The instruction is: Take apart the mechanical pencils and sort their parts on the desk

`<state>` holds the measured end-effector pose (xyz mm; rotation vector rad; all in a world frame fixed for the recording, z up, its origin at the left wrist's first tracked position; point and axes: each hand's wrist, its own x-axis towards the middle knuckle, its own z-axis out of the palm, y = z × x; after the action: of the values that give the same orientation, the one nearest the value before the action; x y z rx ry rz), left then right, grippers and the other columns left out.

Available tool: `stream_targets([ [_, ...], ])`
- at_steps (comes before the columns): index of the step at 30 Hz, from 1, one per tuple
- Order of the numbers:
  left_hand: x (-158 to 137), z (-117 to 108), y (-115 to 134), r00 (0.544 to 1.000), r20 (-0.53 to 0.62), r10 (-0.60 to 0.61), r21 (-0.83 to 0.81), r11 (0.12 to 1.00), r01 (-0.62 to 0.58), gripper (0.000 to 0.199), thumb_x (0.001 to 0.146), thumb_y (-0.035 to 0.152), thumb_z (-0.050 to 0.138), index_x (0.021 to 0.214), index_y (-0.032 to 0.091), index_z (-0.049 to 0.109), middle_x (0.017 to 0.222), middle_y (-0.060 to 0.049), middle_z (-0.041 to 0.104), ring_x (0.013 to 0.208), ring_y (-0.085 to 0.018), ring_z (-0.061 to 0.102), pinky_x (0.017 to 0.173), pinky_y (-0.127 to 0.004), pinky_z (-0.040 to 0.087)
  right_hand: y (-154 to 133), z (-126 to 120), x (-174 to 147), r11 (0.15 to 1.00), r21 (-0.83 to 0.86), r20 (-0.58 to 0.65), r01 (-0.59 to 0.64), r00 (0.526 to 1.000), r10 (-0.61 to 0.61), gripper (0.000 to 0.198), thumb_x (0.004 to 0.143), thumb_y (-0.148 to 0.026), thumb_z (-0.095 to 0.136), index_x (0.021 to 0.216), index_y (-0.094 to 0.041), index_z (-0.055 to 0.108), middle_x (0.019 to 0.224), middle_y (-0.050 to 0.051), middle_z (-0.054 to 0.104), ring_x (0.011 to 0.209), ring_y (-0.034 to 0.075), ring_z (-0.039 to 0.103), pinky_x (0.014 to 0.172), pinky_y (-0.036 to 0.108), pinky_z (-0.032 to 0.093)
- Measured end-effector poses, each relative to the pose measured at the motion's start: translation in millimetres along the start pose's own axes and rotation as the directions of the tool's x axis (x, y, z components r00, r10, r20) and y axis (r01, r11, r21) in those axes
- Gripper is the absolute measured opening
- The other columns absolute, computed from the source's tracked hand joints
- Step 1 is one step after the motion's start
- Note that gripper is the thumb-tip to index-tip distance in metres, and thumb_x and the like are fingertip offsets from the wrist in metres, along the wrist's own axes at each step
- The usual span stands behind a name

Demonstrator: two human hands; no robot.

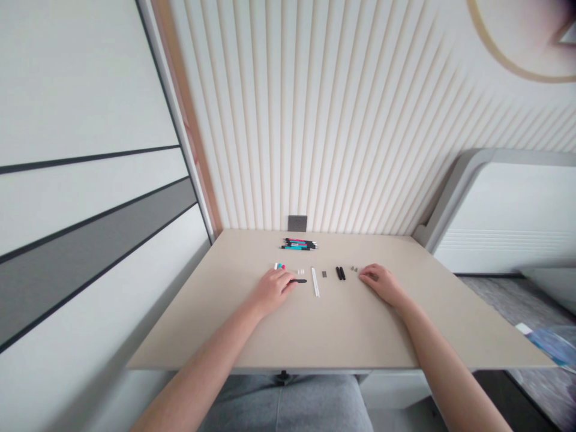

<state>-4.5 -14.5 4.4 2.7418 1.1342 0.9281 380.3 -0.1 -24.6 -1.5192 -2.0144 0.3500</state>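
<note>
My left hand (272, 290) is closed around one end of a black pen part (299, 281), which sticks out to the right past the fingertips. White, blue and red small pen pieces (279, 266) lie just beyond its knuckles. My right hand (380, 282) rests on the table with fingertips pinched together; anything between them is too small to make out. Tiny grey pen tips (353, 269) lie just left of those fingertips. Two black pen grips (341, 273) sit side by side, farther left. Between the hands are thin white refills (315, 282), small grey pieces (324, 274) and small white pieces (300, 272).
Several assembled pens (299, 244) in black, blue and red lie in a pile toward the back of the beige table (315, 339). A dark wall socket (297, 223) is behind them. A white cabinet (90, 228) stands at the left, a bed headboard (508, 210) at the right.
</note>
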Motion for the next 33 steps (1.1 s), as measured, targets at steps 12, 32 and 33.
stream_targets([
  [12, -0.6, 1.6, -1.6, 1.0, 0.017, 0.002, 0.028, 1.0, -0.003, 0.01, 0.093, 0.025, 0.053, 0.097, 0.021, 0.061, 0.096, -0.004, 0.069, 0.089, -0.019, 0.062, 0.083, -0.035, 0.046, 11.5, 11.1, 6.3, 0.999, -0.015, -0.09, -0.038, 0.995, 0.037, 0.028, 0.086, -0.036, 0.05, 0.097, -0.021, 0.07, 0.093, 0.007, 0.069, 0.08, 0.019, 0.064, 0.078, 0.032, 0.048],
  [32, -0.9, 3.7, -1.5, 1.0, 0.004, 0.003, 0.019, 1.0, -0.003, 0.009, 0.092, 0.024, 0.053, 0.096, 0.022, 0.062, 0.095, -0.004, 0.069, 0.088, -0.019, 0.063, 0.084, -0.036, 0.046, 7.0, 18.9, 10.5, 0.985, 0.061, -0.121, -0.161, 0.979, 0.167, 0.029, 0.079, -0.033, 0.052, 0.1, -0.022, 0.069, 0.086, 0.004, 0.071, 0.074, 0.02, 0.063, 0.072, 0.033, 0.049],
  [33, -0.8, 3.6, -1.4, 1.0, 0.004, 0.003, 0.022, 1.0, -0.003, 0.009, 0.092, 0.024, 0.053, 0.096, 0.022, 0.062, 0.095, -0.004, 0.069, 0.088, -0.019, 0.063, 0.084, -0.036, 0.046, 7.4, 19.3, 10.8, 0.984, 0.076, -0.122, -0.163, 0.978, 0.172, 0.031, 0.079, -0.032, 0.053, 0.104, -0.022, 0.068, 0.088, 0.004, 0.072, 0.075, 0.02, 0.063, 0.072, 0.033, 0.049],
])
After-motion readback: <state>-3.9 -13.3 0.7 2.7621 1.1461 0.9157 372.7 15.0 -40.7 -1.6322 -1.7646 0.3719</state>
